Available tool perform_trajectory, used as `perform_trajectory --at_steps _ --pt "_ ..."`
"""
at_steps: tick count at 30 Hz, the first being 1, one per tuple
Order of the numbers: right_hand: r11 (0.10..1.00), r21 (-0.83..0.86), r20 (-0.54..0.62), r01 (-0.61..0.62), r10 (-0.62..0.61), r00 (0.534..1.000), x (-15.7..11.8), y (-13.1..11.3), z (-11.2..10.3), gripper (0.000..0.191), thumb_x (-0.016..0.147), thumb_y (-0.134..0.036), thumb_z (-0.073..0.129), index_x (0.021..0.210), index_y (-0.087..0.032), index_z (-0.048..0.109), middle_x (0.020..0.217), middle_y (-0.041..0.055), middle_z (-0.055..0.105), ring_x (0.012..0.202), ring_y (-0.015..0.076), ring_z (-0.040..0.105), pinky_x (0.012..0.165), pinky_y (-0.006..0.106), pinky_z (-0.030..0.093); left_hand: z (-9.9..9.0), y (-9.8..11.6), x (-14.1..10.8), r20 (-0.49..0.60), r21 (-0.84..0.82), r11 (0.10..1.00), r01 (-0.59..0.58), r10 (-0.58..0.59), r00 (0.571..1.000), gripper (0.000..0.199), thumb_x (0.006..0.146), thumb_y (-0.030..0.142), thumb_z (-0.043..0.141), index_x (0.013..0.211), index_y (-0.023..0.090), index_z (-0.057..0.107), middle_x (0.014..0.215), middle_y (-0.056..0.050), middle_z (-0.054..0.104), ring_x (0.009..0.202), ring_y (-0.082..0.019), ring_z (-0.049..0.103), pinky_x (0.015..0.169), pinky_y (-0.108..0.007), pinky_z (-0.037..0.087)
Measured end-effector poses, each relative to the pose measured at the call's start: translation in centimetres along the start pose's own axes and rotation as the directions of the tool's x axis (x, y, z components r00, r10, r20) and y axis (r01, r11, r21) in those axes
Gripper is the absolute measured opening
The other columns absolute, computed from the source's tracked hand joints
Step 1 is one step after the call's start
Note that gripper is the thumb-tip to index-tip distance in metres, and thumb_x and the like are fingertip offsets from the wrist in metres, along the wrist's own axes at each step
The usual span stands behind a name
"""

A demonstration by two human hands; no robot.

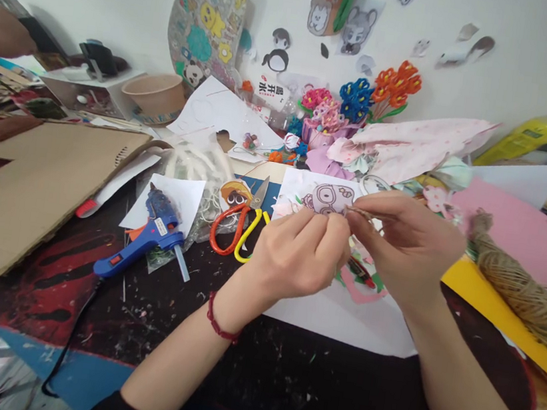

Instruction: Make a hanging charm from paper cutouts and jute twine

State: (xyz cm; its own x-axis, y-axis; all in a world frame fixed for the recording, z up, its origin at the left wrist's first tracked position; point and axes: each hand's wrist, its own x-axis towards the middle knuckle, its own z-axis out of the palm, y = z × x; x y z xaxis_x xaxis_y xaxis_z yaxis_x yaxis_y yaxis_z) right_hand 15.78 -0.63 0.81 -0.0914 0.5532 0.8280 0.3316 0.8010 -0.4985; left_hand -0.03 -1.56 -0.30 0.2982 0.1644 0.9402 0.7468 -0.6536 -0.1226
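Observation:
My left hand (300, 252), with a red cord bracelet at the wrist, is closed, knuckles up, and hides whatever its fingers hold. Against its fingertips, my right hand (406, 246) pinches a thin brownish strand of twine (366, 214) between thumb and fingers. Under both hands lies a white paper sheet (338, 324) with coloured scraps on it. A cartoon drawing (325, 197) shows just behind the left knuckles. Scissors (243, 224) with one red and one yellow handle lie left of my left hand, partly covered by it.
Left of the scissors lies a blue glue gun (156, 233), its cord hanging off the table edge. Cardboard (42, 201) covers the far left. A twine bundle (527, 285) and pink paper (507, 226) lie right. Fluffy flowers (355, 100) stand behind. Another person's arm (1, 31) enters upper left.

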Motion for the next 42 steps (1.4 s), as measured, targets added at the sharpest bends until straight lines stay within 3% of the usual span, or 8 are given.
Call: perform_trajectory --at_steps 10,15,25,42 --pt "0.998 0.057 0.018 0.033 -0.034 0.999 -0.18 -0.24 0.25 0.022 0.076 -0.007 0.076 0.09 -0.024 0.074 0.074 -0.0012 0.069 0.071 0.0155 0.064 0.063 0.032 0.049 0.03 0.0 -0.01 0.012 -0.026 0.999 0.025 -0.025 1.0 0.025 0.09 0.009 0.049 0.068 0.02 0.045 0.055 0.004 0.041 0.05 -0.011 0.037 0.048 -0.03 0.026" --pt "0.998 0.07 0.042 -0.009 0.006 0.999 -0.16 -0.44 0.21 0.018 0.08 -0.008 0.071 0.089 -0.023 0.072 0.075 -0.0008 0.069 0.071 0.015 0.063 0.063 0.031 0.049 0.09 -0.02 0.08 0.019 -0.016 1.0 0.021 -0.021 1.0 0.024 0.091 0.011 0.049 0.068 0.019 0.048 0.055 0.003 0.041 0.05 -0.011 0.038 0.048 -0.029 0.027" --pt "0.999 0.03 -0.024 -0.021 0.022 0.999 -0.05 -0.54 0.29 0.013 0.081 -0.012 0.072 0.085 -0.024 0.071 0.073 -0.0007 0.067 0.069 0.0148 0.062 0.061 0.031 0.051 -0.36 0.37 0.41 -0.082 -0.08 0.996 0.034 -0.04 0.996 0.029 0.082 0.007 0.053 0.058 0.02 0.043 0.049 0.004 0.034 0.047 -0.01 0.028 0.045 -0.03 0.022" --pt "0.999 0.053 -0.032 -0.008 0.009 0.999 0.04 -0.51 0.18 0.016 0.079 -0.007 0.071 0.084 -0.022 0.071 0.073 -0.0012 0.066 0.07 0.013 0.061 0.062 0.029 0.05 -0.34 0.34 0.37 -0.037 -0.062 0.998 0.025 -0.028 0.999 0.028 0.084 0.005 0.052 0.062 0.019 0.044 0.054 0.005 0.032 0.048 -0.01 0.03 0.046 -0.03 0.022"
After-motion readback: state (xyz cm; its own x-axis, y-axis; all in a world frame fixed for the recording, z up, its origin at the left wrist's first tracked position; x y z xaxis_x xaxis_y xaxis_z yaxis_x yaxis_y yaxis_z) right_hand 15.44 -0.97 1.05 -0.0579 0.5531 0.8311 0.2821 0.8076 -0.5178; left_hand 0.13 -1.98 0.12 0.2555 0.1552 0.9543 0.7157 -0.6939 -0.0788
